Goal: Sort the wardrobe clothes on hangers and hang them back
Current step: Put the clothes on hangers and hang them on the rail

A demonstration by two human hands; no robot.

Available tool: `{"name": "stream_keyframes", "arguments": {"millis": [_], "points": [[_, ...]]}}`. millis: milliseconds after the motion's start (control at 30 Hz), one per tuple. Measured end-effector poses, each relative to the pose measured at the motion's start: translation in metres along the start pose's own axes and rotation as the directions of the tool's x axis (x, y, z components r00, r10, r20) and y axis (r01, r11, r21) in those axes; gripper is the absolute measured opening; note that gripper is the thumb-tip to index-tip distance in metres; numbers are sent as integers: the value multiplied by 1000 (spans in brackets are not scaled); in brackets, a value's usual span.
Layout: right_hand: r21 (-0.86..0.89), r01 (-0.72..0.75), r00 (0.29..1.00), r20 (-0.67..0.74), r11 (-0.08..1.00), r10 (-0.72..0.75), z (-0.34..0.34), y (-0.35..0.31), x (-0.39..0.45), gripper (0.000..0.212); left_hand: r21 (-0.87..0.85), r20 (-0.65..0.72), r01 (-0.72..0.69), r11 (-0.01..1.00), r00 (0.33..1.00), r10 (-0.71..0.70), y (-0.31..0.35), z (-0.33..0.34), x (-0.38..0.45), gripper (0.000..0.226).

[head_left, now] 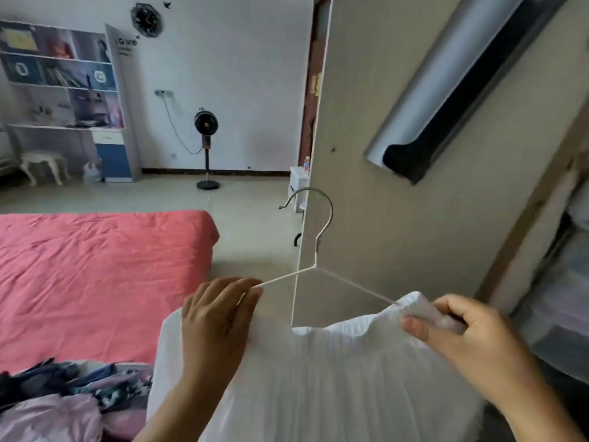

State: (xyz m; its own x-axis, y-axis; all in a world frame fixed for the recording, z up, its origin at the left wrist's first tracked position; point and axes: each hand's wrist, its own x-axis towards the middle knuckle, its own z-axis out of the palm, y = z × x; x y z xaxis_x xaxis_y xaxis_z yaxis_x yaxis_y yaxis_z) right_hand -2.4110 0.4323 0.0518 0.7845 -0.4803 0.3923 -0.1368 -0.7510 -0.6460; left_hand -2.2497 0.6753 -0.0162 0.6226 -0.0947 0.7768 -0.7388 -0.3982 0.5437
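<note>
Your left hand (220, 317) pinches the thin white wire hanger (314, 272) at its left arm; right hand (459, 330) grips the white pleated garment (318, 378) over the hanger's right end. Hanger's long axis runs left-right btwn your hands, hook up, w/ wardrobe door (398, 202) just behind.

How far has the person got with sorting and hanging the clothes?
Nothing visibly rehung yet. In hand: the left hand and right hand are fitting a white garment onto a white hanger. Left: a clothes pile lies on the bed.
</note>
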Motion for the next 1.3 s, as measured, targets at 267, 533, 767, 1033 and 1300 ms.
{"name": "stream_keyframes", "arguments": {"millis": [267,533,767,1033,1300], "points": [[-208,-352,924,-231,912,304,-118,25,-52,65,-352,189,-103,930,966,178,89,101,13,22],[-365,-516,841,-388,775,377,-181,7,-122,82,-745,336,-64,664,824,457,179,208,24,23],[219,-507,812,-201,833,548,-188,-26,-150,57,-870,405,65,489,660,633,274,267,38,36],[509,-273,746,-424,816,514,-175,-48,-150,63,-932,349,140,333,589,729,365,283,32,22],[473,-140,533,-705,870,468,-202,-51,-102,48,-960,276,129,249,587,761,433,287,49,28]]}}
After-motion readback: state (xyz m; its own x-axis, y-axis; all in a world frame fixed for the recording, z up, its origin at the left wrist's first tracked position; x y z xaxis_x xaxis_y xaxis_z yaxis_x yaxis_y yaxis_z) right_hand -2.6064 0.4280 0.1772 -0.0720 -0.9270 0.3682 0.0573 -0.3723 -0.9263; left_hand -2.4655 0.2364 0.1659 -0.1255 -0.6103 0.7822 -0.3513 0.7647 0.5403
